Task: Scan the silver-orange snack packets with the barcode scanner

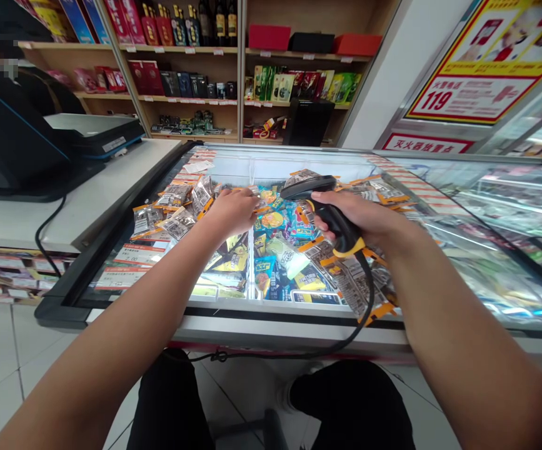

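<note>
My right hand (352, 212) is wrapped round the grip of a black and yellow handheld barcode scanner (341, 228). Its head is tilted toward my left hand (234, 211), and its cable hangs over the freezer's front edge. The fingers of my left hand are curled on a small silver and orange snack packet (264, 209), mostly hidden beneath them. More such packets (174, 197) lie in a loose heap to the left on the glass top. Others (355, 281) spread out under and beyond my right hand. Through the glass, colourful frozen-treat wrappers (273, 220) show in the freezer.
A chest freezer (299, 322) with a glass top stands before me, with price labels (132, 259) at its left. A counter (120, 169) on the left carries a dark checkout machine (12, 137). Shelves (190, 49) of bottles and boxes line the back.
</note>
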The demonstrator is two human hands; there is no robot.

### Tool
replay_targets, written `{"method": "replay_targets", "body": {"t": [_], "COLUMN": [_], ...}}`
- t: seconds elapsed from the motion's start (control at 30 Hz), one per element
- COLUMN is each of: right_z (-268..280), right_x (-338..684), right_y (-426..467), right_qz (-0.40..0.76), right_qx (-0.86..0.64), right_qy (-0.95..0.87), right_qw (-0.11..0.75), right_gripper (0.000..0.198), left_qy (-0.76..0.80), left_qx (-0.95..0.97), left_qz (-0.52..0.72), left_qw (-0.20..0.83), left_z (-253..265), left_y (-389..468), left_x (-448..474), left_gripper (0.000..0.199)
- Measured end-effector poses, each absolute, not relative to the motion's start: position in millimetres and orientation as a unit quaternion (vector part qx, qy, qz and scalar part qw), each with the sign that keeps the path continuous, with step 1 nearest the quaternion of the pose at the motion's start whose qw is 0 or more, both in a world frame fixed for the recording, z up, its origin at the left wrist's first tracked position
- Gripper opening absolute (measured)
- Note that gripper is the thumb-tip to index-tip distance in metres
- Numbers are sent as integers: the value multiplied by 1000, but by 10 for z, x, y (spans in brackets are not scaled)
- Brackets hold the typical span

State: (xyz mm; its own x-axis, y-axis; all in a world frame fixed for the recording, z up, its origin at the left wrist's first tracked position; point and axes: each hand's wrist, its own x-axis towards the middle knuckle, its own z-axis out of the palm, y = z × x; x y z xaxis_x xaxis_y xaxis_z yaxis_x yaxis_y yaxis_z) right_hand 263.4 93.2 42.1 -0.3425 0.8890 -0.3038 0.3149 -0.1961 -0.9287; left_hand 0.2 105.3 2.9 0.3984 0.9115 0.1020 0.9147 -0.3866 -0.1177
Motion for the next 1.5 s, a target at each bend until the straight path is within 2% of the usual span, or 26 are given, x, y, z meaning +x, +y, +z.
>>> {"method": "replay_targets", "body": {"t": [0.2,0.27,0.37,0.47,0.57,0.67,0.73,0.87,1.03,1.2,1.5], "right_z": [426,373,280,231,234,247,258,320,398,394,379], "right_x": [2727,2793,2830,2734,2578,2495,2504,2600,2653,2575,2572], "right_y": [1046,1127,1197,1142,1018,962,983,1040,980,886,885], "right_qz": [443,403,404,422,465,523,544,554,587,607,606], "right_qx": [-576,-595,-585,-568,-547,-501,-477,-474,-500,-503,-507], "right_qy": [-571,-579,-608,-636,-643,-628,-616,-586,-576,-577,-570], "right_qw": [381,386,353,307,267,283,311,355,272,214,226], "right_gripper": [31,33,37,41,47,47,47,45,40,40,41], "left_qy": [-638,-641,-621,-562,-477,-428,-414,-442,-542,-581,-585], "left_qx": [-756,-752,-769,-820,-875,-896,-902,-894,-836,-810,-807], "left_qz": [3,-4,-33,-65,-84,-79,-62,-52,-61,-60,-58], "left_qw": [146,155,149,93,-9,-90,-108,-44,58,53,58], "left_z": [-11,-7,29,70,59,-7,-49,-66,-59,-93,-87], "left_y": [1084,1073,1041,989,933,906,914,978,1076,1111,1101], "left_x": [-175,-198,-153,-21,126,199,195,132,39,-13,5], "left_gripper": [44,43,44,50,52,58,61,57,57,52,54]}}
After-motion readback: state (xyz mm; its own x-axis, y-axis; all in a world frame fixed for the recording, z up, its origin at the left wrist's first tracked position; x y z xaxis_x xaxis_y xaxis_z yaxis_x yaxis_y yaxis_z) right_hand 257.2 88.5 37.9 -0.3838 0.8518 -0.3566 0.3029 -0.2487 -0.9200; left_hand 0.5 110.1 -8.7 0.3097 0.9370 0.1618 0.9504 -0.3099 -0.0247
